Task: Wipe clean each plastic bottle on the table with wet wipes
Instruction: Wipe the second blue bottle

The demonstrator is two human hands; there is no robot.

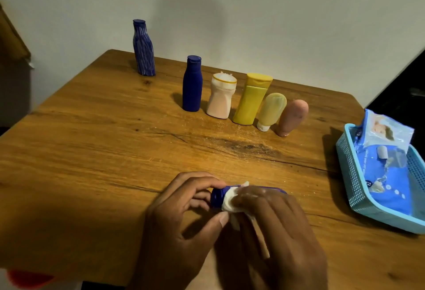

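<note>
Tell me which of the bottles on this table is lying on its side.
The dark blue bottle held in both hands, near the table's front edge. It lies sideways under a white wipe; the other six stand along the back.

A wooden table [96, 142] is filling most of the view, its warm brown top showing strong grain, dark knots and a long dark crack running across the middle. Behind it a plain pale wall [276, 13] is rising, and a soft, broad shadow is falling on the wall above the table's far edge. Light is coming from the front, brightening the middle of the tabletop. At the far left a brown wooden piece of furniture [11, 41] is standing. At the right edge a dark surface [404, 82] is showing.
</note>
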